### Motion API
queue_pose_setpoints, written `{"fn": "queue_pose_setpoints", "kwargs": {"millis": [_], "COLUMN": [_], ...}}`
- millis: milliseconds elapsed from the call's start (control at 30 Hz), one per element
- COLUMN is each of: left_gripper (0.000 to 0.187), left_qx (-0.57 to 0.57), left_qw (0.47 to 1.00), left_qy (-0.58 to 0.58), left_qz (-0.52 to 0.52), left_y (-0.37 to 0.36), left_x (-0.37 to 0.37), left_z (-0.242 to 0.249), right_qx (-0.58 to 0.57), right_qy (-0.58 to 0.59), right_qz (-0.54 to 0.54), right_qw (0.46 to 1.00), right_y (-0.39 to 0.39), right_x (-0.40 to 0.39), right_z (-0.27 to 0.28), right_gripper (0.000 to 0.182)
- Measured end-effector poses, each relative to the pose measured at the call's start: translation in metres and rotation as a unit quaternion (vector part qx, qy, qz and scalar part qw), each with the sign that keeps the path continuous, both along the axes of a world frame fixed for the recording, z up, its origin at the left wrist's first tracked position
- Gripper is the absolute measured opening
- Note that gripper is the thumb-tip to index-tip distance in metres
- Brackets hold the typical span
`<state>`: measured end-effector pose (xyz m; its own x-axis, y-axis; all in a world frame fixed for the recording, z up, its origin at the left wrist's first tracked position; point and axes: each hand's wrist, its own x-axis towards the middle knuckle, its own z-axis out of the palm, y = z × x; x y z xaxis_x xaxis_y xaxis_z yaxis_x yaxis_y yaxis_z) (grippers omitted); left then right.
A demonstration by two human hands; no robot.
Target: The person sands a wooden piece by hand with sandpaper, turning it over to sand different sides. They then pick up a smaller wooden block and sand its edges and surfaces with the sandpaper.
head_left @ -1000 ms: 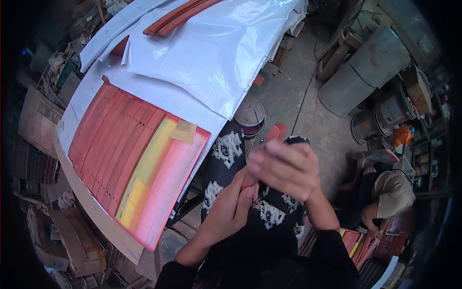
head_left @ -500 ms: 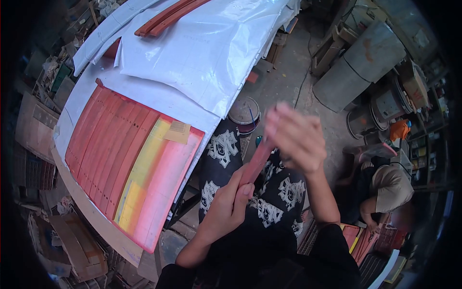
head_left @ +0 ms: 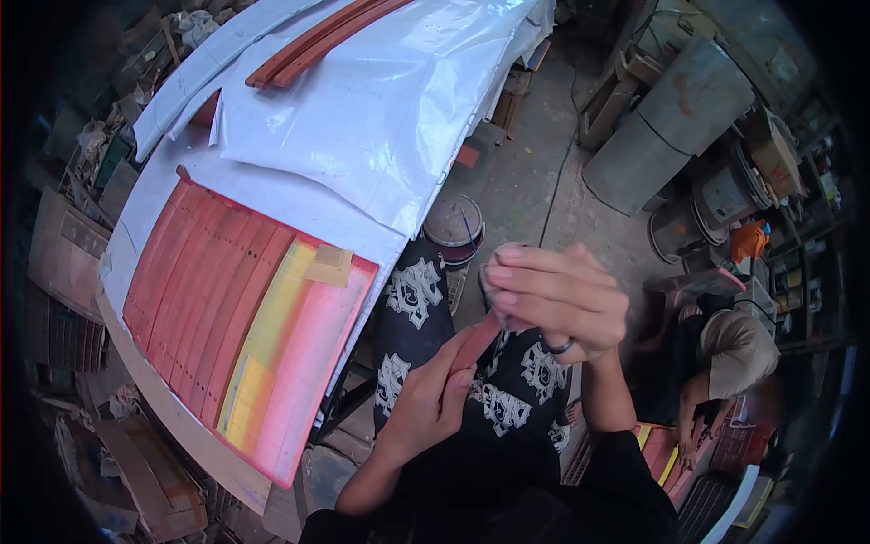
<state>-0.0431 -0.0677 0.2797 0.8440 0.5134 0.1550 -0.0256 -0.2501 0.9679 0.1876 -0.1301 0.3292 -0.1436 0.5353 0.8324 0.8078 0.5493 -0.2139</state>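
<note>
My left hand (head_left: 421, 403) is closed around the lower part of a short red wooden slat (head_left: 476, 344), thumb along its side. The slat slants up and away over my lap. Curled over its far end are the fingers of my right hand (head_left: 566, 304), which wears a dark ring; they hide that end. A thin greyish edge shows by the right fingertips, and I cannot tell what it is. To the left, several red slats (head_left: 204, 290) lie side by side on a red, pink and yellow board (head_left: 308, 363). A small tan paper sheet (head_left: 328, 266) rests on the board's upper edge.
White plastic sheeting (head_left: 335, 136) covers the table beyond the board, with long red strips (head_left: 317, 45) on top. A paint bucket (head_left: 453, 227) stands on the floor ahead. Right of it are a large grey cylinder (head_left: 671, 127) and a crouching person (head_left: 734, 349) working with red pieces.
My right hand, blurred earlier, now appears sharp, lower and slightly to the right, with fingers curled at the slat's far end. My left hand keeps its hold on the slat.
</note>
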Motion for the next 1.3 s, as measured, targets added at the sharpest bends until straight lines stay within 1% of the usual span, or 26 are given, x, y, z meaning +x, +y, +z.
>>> {"fn": "queue_pose_setpoints", "kwargs": {"millis": [100,133,233,333,433,500,533,567,633,667,733,767,833,867,900,967,1033,1067,1100,1167,1233,1300], "left_gripper": [0.041,0.041,0.041,0.041,0.041,0.041,0.042,0.042,0.042,0.043,0.045,0.047,0.057,0.066,0.081,0.095,0.104,0.101,0.099,0.094,0.087,0.082], "left_qx": [-0.009,-0.018,-0.051,-0.038,-0.043,-0.054,-0.059,-0.063,-0.074,-0.068,-0.053,-0.060,-0.074,-0.094,-0.098,-0.098,-0.113,-0.099,-0.085,-0.076,-0.079,-0.048], "left_qw": [1.000,0.999,0.998,0.999,0.998,0.997,0.996,0.996,0.995,0.995,0.996,0.996,0.992,0.992,0.991,0.989,0.987,0.989,0.990,0.982,0.975,0.968], "left_qy": [0.019,0.032,0.022,0.017,0.023,0.024,0.025,0.020,0.009,0.002,-0.008,-0.038,-0.097,-0.084,-0.082,-0.106,-0.103,-0.103,-0.102,-0.140,-0.192,-0.225], "left_qz": [-0.011,-0.016,-0.035,-0.029,-0.038,-0.057,-0.065,-0.067,-0.067,-0.068,-0.076,-0.062,-0.022,-0.014,-0.043,0.022,0.053,0.049,0.045,0.097,0.084,0.104], "left_y": [0.001,-0.001,-0.004,-0.004,-0.005,-0.008,-0.008,-0.007,-0.006,-0.006,-0.003,-0.002,-0.001,0.003,0.014,0.015,0.016,0.021,0.025,0.023,0.028,0.032], "left_x": [0.001,0.000,-0.003,-0.005,-0.005,-0.006,-0.007,-0.006,-0.005,-0.004,-0.002,-0.001,0.001,-0.002,-0.003,0.001,0.002,0.002,0.002,0.005,0.001,-0.001], "left_z": [-0.002,-0.002,-0.001,0.000,0.002,0.003,0.004,0.004,0.003,0.003,0.004,0.003,0.006,0.016,0.018,0.030,0.033,0.033,0.032,0.029,0.024,0.029], "right_qx": [-0.041,-0.070,-0.097,-0.121,-0.134,-0.108,-0.095,-0.100,-0.113,-0.139,-0.154,-0.159,-0.077,-0.043,-0.011,-0.007,0.032,0.036,0.049,0.076,0.087,0.090], "right_qy": [-0.066,-0.088,-0.085,-0.018,-0.024,-0.035,-0.040,-0.015,0.032,0.017,0.007,0.001,0.071,0.113,0.155,0.257,0.248,0.257,0.257,0.268,0.256,0.238], "right_qz": [-0.024,-0.055,-0.067,0.090,0.068,0.029,0.011,0.056,0.149,0.135,0.052,0.011,-0.003,-0.005,-0.001,0.000,0.011,0.030,0.039,0.007,-0.038,-0.058], "right_qw": [0.997,0.992,0.989,0.988,0.988,0.993,0.995,0.993,0.982,0.981,0.987,0.987,0.995,0.993,0.988,0.966,0.968,0.965,0.965,0.960,0.962,0.965], "right_y": [0.001,0.002,0.001,-0.006,-0.002,0.002,0.002,0.000,-0.008,-0.009,-0.011,-0.010,-0.008,-0.009,-0.009,-0.012,-0.001,0.004,0.010,0.018,0.026,0.034], "right_x": [0.010,0.013,0.021,0.022,0.025,0.029,0.030,0.028,0.023,0.021,0.022,0.022,0.020,0.016,0.009,-0.021,-0.041,-0.050,-0.059,-0.073,-0.084,-0.091], "right_z": [0.012,0.017,0.025,0.027,0.025,0.024,0.024,0.026,0.032,0.031,0.032,0.033,0.033,0.030,0.026,0.021,0.014,0.006,0.000,-0.010,-0.013,-0.012], "right_gripper": [0.032,0.033,0.035,0.039,0.041,0.032,0.032,0.033,0.045,0.047,0.046,0.046,0.045,0.045,0.045,0.033,0.028,0.023,0.023,0.024,0.026,0.028]}}
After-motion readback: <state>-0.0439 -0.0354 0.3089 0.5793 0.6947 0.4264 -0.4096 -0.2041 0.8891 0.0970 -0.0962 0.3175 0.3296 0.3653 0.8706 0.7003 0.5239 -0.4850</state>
